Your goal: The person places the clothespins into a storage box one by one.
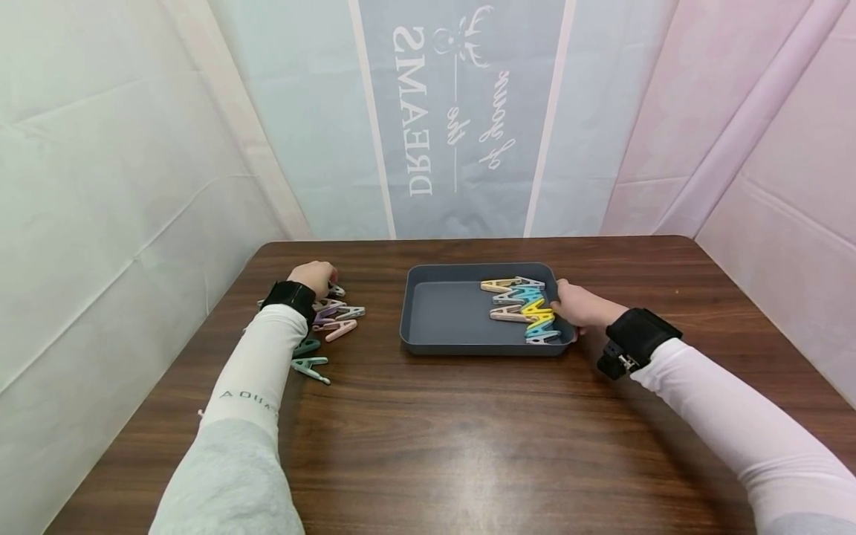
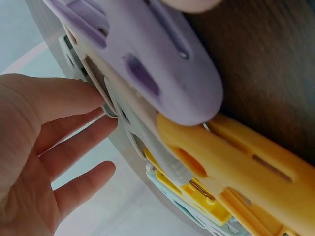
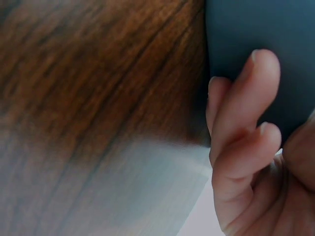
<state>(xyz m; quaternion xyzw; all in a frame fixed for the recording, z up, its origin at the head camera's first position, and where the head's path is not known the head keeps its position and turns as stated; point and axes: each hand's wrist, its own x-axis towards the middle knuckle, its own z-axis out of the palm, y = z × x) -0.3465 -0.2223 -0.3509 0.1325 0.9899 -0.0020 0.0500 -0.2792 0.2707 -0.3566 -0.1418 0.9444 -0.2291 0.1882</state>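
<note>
Tabletop leaves room between tray, edge gripped by right fingers, and clothespin pinched by left fingers.

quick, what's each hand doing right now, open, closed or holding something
Left hand: fingers at a grey peg; whether they pinch it cannot be told.
Right hand: closed, holding the tray by its right edge.

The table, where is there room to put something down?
The biggest bare patch of table is in front of the gray tray, between the sleeves. Another lies between the tray and the loose clothespins. The tray's left part is bare. It's crowded around the left hand and in the tray's right part, where more clothespins lie.
</note>
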